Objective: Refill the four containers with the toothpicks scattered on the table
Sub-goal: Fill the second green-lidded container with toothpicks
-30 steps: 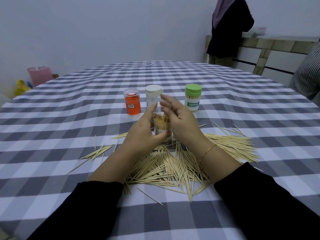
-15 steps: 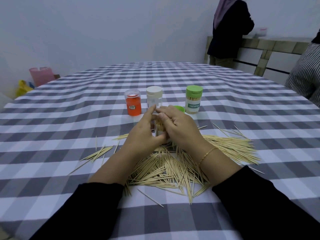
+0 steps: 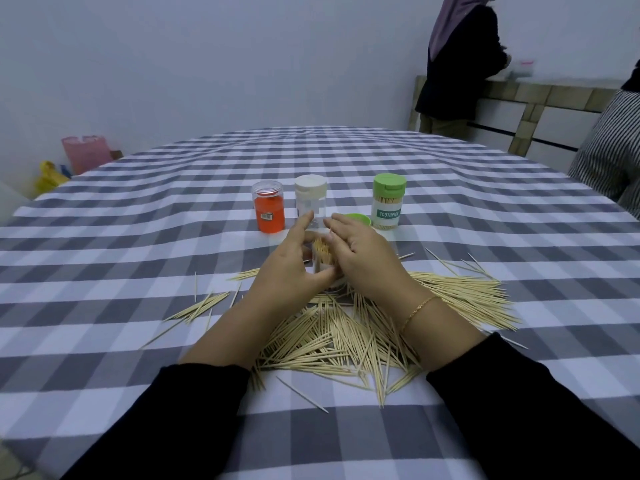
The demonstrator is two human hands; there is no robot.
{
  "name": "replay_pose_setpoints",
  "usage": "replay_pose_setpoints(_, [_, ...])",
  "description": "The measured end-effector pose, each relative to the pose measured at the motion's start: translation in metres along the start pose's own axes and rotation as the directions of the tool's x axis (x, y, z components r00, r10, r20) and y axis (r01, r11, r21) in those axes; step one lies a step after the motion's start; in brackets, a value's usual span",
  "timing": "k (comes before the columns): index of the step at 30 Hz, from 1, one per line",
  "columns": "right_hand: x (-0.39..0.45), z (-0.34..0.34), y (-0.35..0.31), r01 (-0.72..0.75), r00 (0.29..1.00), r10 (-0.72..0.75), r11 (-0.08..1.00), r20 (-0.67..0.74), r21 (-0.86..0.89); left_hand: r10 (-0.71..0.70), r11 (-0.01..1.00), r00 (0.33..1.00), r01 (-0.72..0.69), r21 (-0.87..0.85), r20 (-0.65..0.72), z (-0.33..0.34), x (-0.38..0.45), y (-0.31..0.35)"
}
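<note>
- Open container: clear, upright on the checked bench, packed with a bundle of toothpicks standing tips-up. Only a narrow strip of it shows between the two hands; its base and most of its wall are hidden.
- Left hand: curled round the open container's left side, thumb across the front. Holding it.
- Right hand: fingers bent over the container's right side and top, touching the toothpick tips. Whether it pinches any sticks, cannot tell.
- Loose toothpicks: big heap just in front of the open container, partly under both forearms; a second sheaf fans off to its right, a few strays to its left.
- Behind the open container: orange container, white-capped container, contents hard to make out, and green-capped container labelled TOOTHPICK, visibly full.
- Green lid: just behind the right hand, mostly hidden by the fingers.
</note>
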State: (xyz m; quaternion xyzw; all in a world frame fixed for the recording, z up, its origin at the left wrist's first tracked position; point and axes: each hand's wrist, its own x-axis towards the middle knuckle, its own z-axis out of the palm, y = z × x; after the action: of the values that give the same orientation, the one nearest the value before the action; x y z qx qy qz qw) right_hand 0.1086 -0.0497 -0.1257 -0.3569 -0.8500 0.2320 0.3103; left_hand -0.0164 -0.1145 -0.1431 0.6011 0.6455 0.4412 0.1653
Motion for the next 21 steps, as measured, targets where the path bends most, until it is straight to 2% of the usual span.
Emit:
replay_pose_setpoints(2, [-0.001,-0.002,0.0,0.054,0.999,-0.054,0.995,-0.009,0.083,0.002,1.0,1.0,-0.002,0.01,0.0,0.0,0.0,0.0])
replay_pose_setpoints(6, [-0.003,-0.015,0.005,0.051,0.992,-0.026,0.978,-0.121,0.205,0.017,0.999,1.0,-0.018,0.041,0.007,0.0,-0.001,0.0])
replay_pose_setpoints(9, [-0.003,-0.016,0.011,0.046,0.983,-0.018,0.987,-0.181,0.153,0.02,0.999,1.0,-0.02,0.049,0.014,0.0,-0.001,-0.001])
replay_pose_setpoints(14, [-0.003,-0.011,0.014,0.074,0.992,-0.065,0.994,-0.104,0.084,0.017,0.997,1.0,-0.018,0.07,0.017,-0.001,-0.001,0.0])
replay_pose_setpoints(18, [-0.003,-0.013,0.011,0.123,0.974,-0.102,0.987,-0.201,0.099,0.016,0.997,1.0,-0.017,0.07,0.017,-0.001,-0.002,0.0])
replay_pose_setpoints(21, [-0.001,-0.011,0.014,0.1,0.991,-0.109,0.989,-0.075,-0.111,0.005,0.998,1.0,-0.006,0.057,0.012,0.0,-0.002,0.0])
